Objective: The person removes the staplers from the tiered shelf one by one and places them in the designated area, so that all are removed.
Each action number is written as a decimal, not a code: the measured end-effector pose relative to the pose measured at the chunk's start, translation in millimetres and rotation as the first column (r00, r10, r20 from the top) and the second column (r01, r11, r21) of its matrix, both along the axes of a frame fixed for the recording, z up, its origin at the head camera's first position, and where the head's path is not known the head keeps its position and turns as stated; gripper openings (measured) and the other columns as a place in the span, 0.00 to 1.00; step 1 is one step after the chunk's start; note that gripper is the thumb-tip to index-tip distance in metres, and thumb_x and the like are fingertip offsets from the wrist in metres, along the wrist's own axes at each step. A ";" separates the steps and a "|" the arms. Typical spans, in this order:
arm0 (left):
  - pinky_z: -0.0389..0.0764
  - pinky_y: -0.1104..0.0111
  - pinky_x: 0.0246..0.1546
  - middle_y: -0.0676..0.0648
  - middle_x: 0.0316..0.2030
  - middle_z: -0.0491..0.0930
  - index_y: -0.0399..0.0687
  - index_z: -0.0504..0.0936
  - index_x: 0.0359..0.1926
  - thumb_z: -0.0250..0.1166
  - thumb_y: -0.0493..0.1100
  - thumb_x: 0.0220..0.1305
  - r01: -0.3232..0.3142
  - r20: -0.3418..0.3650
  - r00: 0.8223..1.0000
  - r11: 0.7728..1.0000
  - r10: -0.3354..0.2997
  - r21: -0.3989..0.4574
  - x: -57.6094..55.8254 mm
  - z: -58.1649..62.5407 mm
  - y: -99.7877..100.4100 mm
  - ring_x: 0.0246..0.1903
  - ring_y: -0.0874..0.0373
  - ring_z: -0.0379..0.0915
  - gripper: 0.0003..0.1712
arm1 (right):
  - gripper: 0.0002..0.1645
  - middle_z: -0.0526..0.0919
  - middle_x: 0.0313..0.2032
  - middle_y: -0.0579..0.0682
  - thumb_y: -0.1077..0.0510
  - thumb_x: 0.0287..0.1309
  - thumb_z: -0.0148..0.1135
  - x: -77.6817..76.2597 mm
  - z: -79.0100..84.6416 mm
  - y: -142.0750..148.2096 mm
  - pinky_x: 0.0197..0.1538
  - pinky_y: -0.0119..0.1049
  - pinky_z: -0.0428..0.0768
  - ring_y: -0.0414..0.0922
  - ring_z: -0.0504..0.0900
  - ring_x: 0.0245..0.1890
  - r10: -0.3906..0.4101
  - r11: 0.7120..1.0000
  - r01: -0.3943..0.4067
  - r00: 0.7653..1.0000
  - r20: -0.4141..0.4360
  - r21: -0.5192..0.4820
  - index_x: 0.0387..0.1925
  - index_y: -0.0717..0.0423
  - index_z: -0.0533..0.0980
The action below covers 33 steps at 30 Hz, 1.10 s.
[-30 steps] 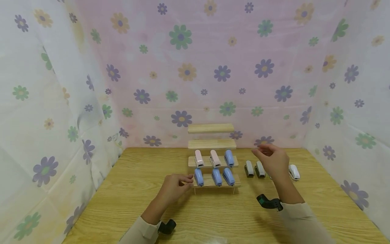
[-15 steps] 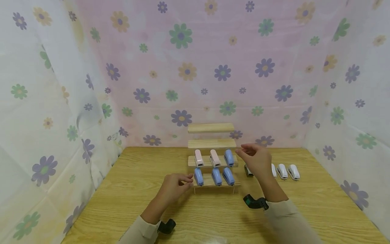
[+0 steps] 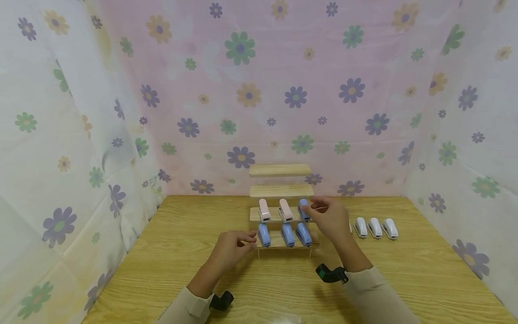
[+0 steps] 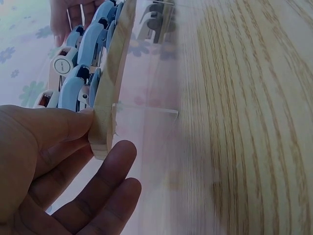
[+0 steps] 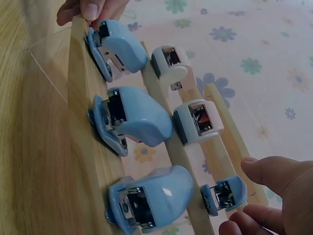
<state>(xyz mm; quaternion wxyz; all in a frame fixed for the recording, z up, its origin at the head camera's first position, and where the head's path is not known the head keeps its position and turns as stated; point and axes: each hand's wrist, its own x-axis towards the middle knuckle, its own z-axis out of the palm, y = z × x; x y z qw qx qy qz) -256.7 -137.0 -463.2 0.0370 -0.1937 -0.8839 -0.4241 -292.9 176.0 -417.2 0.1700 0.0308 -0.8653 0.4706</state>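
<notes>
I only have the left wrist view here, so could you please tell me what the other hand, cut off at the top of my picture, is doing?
Observer: The right hand has its thumb and fingers on either side of the blue stapler at the right end of the second shelf up; I can't tell whether it grips it.

Operator: Thank you. How many staplers can you see on the table itself?

Observer: At least three white staplers, in a row to the right of the stand; the right hand may hide more.

Operator: And how many shelves does the stand have altogether?

Observer: Four wooden shelves, rising in steps toward the back.
</notes>
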 end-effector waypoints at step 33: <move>0.84 0.72 0.37 0.51 0.56 0.87 0.45 0.92 0.45 0.72 0.44 0.68 -0.008 -0.003 1.000 1.000 0.007 -0.023 0.2 1.5 1.5 0.45 0.54 0.85 0.10 | 0.30 0.87 0.49 0.53 0.44 0.63 0.72 4.3 0.0 -5.9 0.39 0.42 0.87 0.54 0.87 0.47 0.034 0.997 -0.038 0.997 0.068 0.067 0.62 0.52 0.81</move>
